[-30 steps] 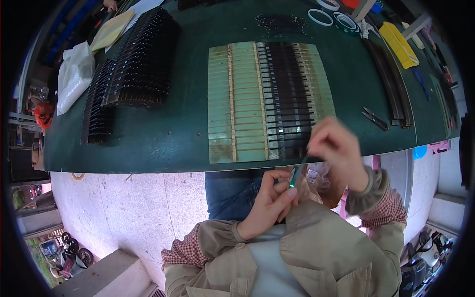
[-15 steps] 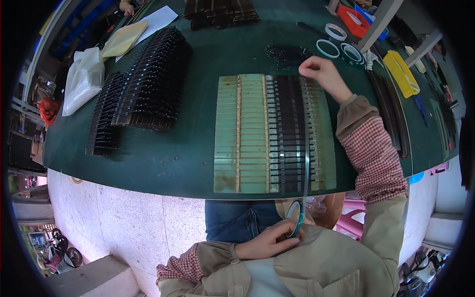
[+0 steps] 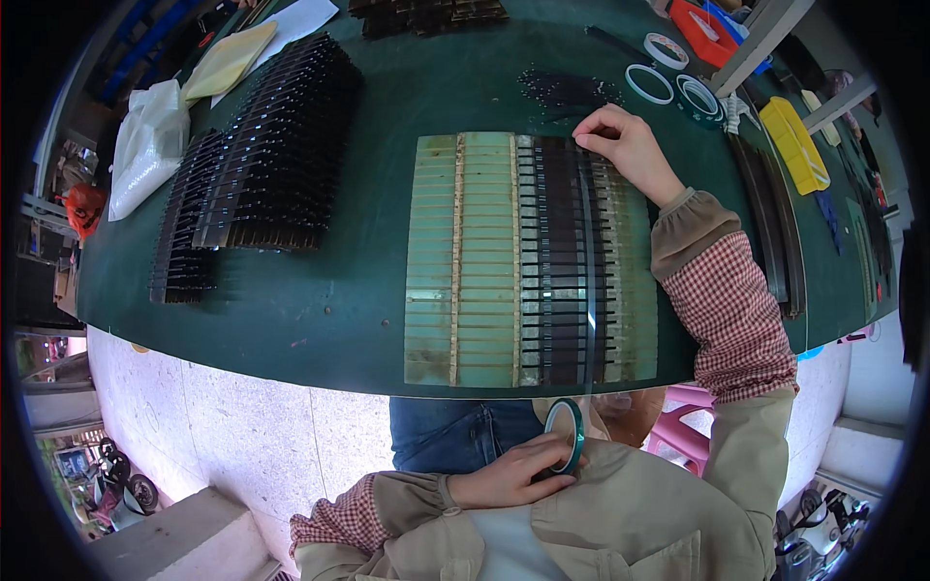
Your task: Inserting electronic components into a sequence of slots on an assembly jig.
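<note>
My left hand (image 3: 513, 473) is closed around a roll of green tape (image 3: 565, 433) just off the table's near edge. From that roll a thin, shiny strip of tape (image 3: 592, 315) runs away from me, over a row of dark strips (image 3: 562, 271) on a pale green slotted board (image 3: 436, 242). At the board's far edge my right hand (image 3: 630, 145) pinches the strip's far end between thumb and fingertips. Thin black rod-like parts stick out on both sides of the dark strips.
Stacks of dark comb-like parts (image 3: 281, 145) stand on the left, beside a white plastic bag (image 3: 150, 145). Beyond the board lie loose black pieces (image 3: 572, 89) and tape rolls (image 3: 697, 102). A yellow tray (image 3: 794, 145) and long dark bars (image 3: 760, 223) are on the right.
My right hand has come down and slightly left, nearer the board's far edge. The tape strip has shifted left onto the dark strips. The whole view has moved slightly.
</note>
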Action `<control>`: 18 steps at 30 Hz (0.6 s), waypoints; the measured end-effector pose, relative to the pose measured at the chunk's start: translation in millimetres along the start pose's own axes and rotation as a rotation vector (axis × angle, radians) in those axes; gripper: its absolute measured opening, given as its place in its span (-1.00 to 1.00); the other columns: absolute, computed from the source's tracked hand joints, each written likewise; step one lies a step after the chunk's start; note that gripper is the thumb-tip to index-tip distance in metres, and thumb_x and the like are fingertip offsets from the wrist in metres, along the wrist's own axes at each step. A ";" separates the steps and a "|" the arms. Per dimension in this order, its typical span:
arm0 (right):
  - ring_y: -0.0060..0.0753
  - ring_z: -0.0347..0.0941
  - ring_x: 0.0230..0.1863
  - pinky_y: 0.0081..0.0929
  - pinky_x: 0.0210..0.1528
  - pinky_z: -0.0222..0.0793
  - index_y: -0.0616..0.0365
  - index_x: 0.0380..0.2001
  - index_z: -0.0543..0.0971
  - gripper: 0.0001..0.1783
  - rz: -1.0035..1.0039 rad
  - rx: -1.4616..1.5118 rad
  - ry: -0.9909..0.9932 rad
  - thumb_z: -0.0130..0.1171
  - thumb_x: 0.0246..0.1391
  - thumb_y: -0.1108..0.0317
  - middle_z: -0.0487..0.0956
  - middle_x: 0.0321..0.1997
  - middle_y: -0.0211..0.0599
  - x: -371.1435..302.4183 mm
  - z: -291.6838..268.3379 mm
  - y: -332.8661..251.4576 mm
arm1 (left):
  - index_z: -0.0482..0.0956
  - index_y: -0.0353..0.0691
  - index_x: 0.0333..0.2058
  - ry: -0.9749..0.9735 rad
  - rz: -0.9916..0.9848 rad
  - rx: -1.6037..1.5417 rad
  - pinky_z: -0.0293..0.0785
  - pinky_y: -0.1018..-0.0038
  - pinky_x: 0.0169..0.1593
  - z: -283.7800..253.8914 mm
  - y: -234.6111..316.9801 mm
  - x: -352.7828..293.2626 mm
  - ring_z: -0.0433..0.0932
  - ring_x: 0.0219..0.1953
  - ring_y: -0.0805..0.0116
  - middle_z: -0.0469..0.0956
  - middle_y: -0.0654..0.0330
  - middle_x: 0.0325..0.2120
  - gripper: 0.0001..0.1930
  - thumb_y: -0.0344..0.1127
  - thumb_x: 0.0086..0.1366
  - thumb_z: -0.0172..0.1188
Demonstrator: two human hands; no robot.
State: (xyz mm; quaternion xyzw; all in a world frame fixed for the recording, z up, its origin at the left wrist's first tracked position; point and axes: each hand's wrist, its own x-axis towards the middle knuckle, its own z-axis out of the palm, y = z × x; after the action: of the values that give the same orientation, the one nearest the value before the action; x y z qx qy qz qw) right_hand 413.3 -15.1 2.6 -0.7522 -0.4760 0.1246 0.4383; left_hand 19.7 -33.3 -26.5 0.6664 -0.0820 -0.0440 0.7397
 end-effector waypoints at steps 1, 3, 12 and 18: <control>-0.53 0.45 -0.27 -0.58 -0.14 0.37 0.24 -0.34 0.61 -0.89 -0.009 0.000 0.005 0.26 0.06 0.45 0.48 -0.30 -0.39 -0.2 0.2 -0.4 | 0.43 -0.28 -0.09 0.001 0.020 0.013 0.38 0.36 -0.01 0.3 -0.9 0.1 0.44 -0.09 0.13 0.44 0.07 -0.18 -0.75 -0.34 0.31 0.18; -0.51 0.45 -0.27 -0.57 -0.15 0.37 0.23 -0.33 0.61 -0.89 -0.030 -0.039 -0.008 0.26 0.05 0.45 0.48 -0.30 -0.39 -0.4 -0.2 -2.4 | 0.45 -0.27 -0.09 0.003 0.026 0.025 0.39 0.36 -0.01 0.9 -2.8 0.0 0.44 -0.09 0.14 0.44 0.08 -0.18 -0.75 -0.34 0.31 0.19; -0.26 0.43 -0.20 -0.39 -0.11 0.37 0.18 -0.31 0.61 -0.84 -0.078 -0.296 0.078 0.22 -0.04 0.53 0.49 -0.26 -0.26 -3.7 -3.4 -11.2 | 0.43 -0.28 -0.13 0.006 0.064 0.067 0.38 0.33 -0.06 4.9 -2.9 3.2 0.43 -0.16 0.10 0.42 0.06 -0.24 -0.77 -0.30 0.33 0.16; -0.17 0.40 -0.09 -0.35 -0.01 0.35 0.20 -0.25 0.62 -0.67 -0.435 -0.576 0.013 0.11 -0.16 0.64 0.50 -0.18 -0.24 -33.1 1.8 -19.2 | 0.47 -0.27 -0.14 -0.003 0.037 0.090 0.41 0.36 -0.06 3.1 -4.6 1.8 0.46 -0.15 0.13 0.45 0.08 -0.23 -0.78 -0.34 0.30 0.21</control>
State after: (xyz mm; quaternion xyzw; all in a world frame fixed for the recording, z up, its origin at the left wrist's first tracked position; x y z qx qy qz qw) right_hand 383.4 -38.3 8.9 -0.7266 -0.6379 -0.1158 0.2275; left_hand 21.1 -37.2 -30.6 0.6974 -0.0975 -0.0276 0.7095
